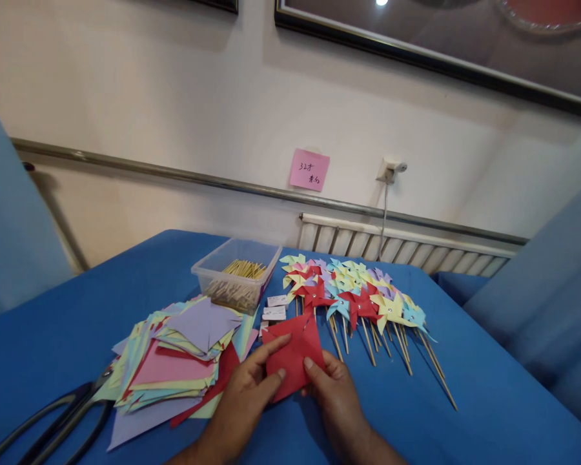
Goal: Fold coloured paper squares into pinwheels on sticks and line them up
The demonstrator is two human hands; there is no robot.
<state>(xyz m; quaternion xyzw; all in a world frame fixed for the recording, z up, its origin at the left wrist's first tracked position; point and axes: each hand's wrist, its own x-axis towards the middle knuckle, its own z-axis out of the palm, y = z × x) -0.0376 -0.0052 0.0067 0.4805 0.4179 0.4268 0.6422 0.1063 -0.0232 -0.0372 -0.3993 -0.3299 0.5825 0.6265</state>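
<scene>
Both of my hands hold a red paper square (297,345) above the blue table, with slits showing near its upper corner. My left hand (244,391) grips its left side, thumb on the face and a finger along the top. On the right edge, my right hand (336,394) pinches it with the thumb in front and the fingers behind. Left of my hands lies a stack of coloured paper sheets (174,371) in purple, pink, yellow, blue and red. Finished paper pinwheels (361,303) on thin sticks lie in a pile to the right.
A clear plastic box (208,274) of thin wooden sticks (244,270) stands at the back. Small white boxes (274,313) sit beside it. Large black-handled scissors (72,413) lie front left. The blue tablecloth (494,374) ends near a wall with a radiator (358,242).
</scene>
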